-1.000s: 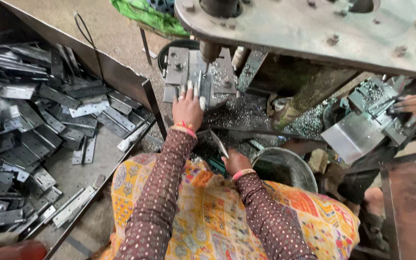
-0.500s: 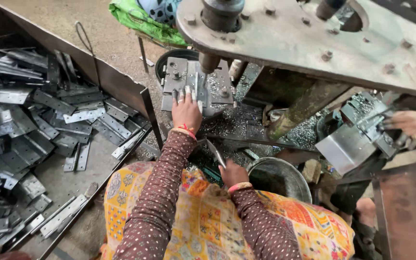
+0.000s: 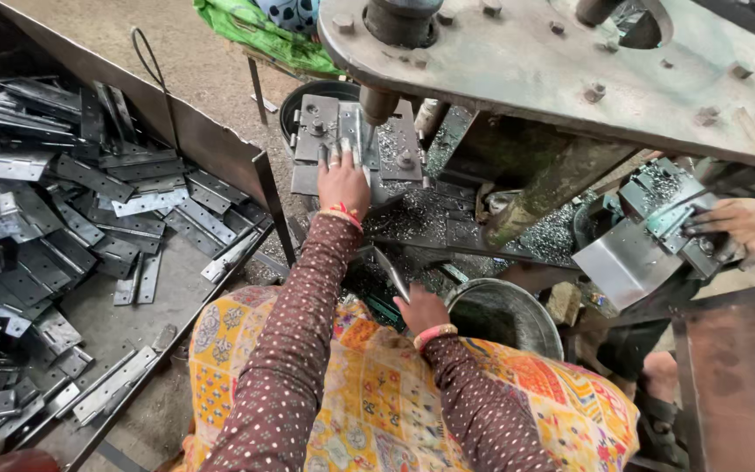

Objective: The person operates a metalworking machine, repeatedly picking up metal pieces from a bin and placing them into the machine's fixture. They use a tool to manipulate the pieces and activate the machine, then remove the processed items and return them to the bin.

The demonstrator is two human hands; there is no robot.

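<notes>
**Positioning a flat steel piece under the press punch**

Holding a small grey flat metal piece [image 3: 349, 144] on the grey steel die block [image 3: 395, 144] of the press, the left hand [image 3: 342, 179] is laid palm down with its fingers pressed flat on the piece, just beside the dark round punch [image 3: 377, 105] that hangs above it. Whether the piece is pinched or only pressed down cannot be told. The right hand [image 3: 419, 308] is drawn back near the lap and is closed around a thin flat metal strip [image 3: 391, 273], which points up and away from the body. Silver metal chips [image 3: 421, 214] are scattered over the press bed between the two hands.

To the left, a wide rusty sheet-metal tray [image 3: 220, 149] is filled with a heap of grey hinge-like steel strips [image 3: 54, 227]. A round grey metal bucket [image 3: 504, 310] stands just beside the right hand. At the far right, another person's hand [image 3: 740, 223] is laid on a second die fixture with a bent grey steel plate [image 3: 622, 262].

The step in hand is judged to be the seating of the piece on the die, ahead of a press stroke. What the next move calls for is that the piece be set squarely against the die's stops, and that the left fingers be withdrawn well clear of the punch before any stroke is made; the nearness of fingers to punch is judged the chief risk.
</notes>
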